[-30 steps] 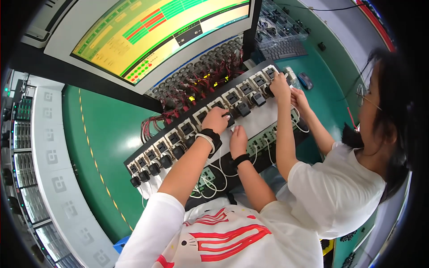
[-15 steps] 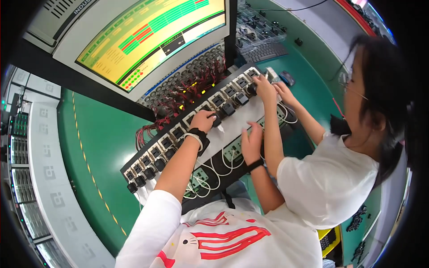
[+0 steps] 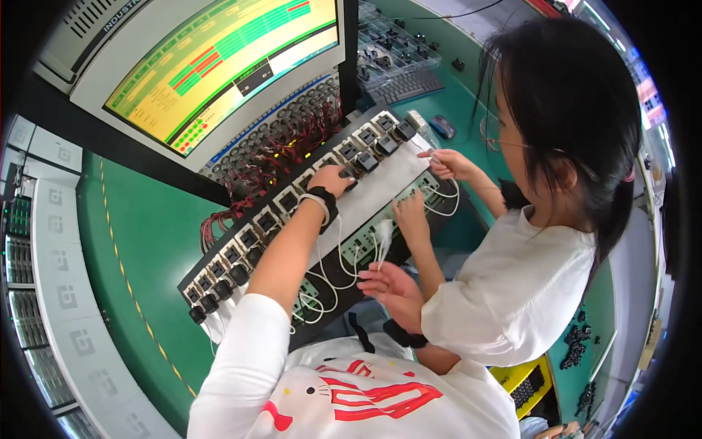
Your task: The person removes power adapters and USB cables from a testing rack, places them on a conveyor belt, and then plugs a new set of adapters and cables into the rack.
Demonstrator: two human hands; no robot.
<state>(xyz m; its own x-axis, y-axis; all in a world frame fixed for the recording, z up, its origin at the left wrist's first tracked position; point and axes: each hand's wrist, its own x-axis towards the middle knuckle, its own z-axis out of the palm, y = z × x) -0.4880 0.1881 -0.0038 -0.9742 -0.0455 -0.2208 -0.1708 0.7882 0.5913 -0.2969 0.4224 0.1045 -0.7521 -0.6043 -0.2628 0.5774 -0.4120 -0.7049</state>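
Note:
My left hand (image 3: 329, 180) is closed around a black power adapter (image 3: 349, 178) at a socket in the middle of the long strip of sockets (image 3: 268, 219). Nearer my body, my right hand (image 3: 395, 290) is palm up, its fingers bent around a white cable (image 3: 385, 238) whose plug end points up and looks blurred. More black adapters sit in the strip, such as one (image 3: 239, 275) to the left and one (image 3: 366, 162) to the right. Below the strip runs a row of green boards (image 3: 359, 247) with white cables plugged in.
A co-worker's hands (image 3: 449, 164) reach in from the right, close to my right hand. Behind the strip stand red wiring (image 3: 314, 143) and a large screen (image 3: 227, 69). At the back right are a keyboard (image 3: 406, 86), a mouse (image 3: 442, 126) and a clear tray (image 3: 395, 47) of parts.
My right hand has drawn back toward my body and now has a white cable in it. My left hand stays on the adapter. The co-worker's hands have left the far-right socket.

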